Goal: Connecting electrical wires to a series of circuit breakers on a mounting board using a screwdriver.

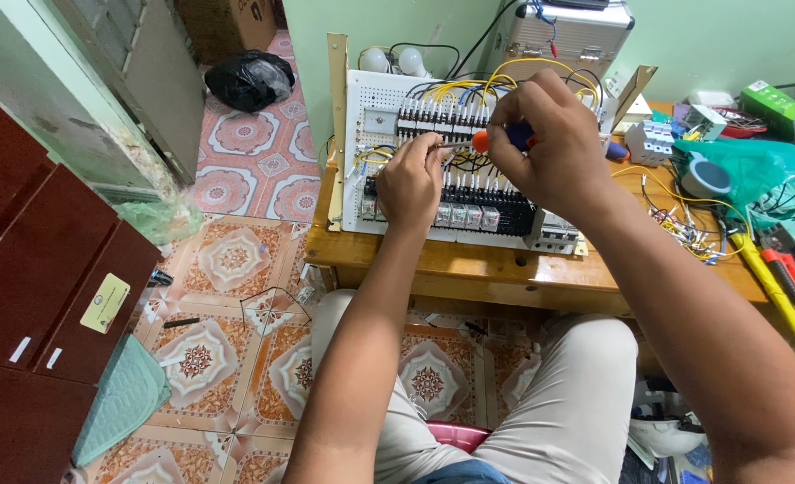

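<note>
Nearest the camera, the person's knees sit tucked under the wooden counter point(469, 269), close enough that both arms reach the white wiring board point(375, 116) propped on its front edge. The left hand point(411, 184) is pinched together in front of the board, apparently steadying the metal shaft of a screwdriver point(496, 139) against the row of terminals. The right hand point(545, 143) is clamped round the screwdriver's orange-and-blue handle just right of the left, placed to turn it. Behind the board stands a silver case point(577, 31).
</note>
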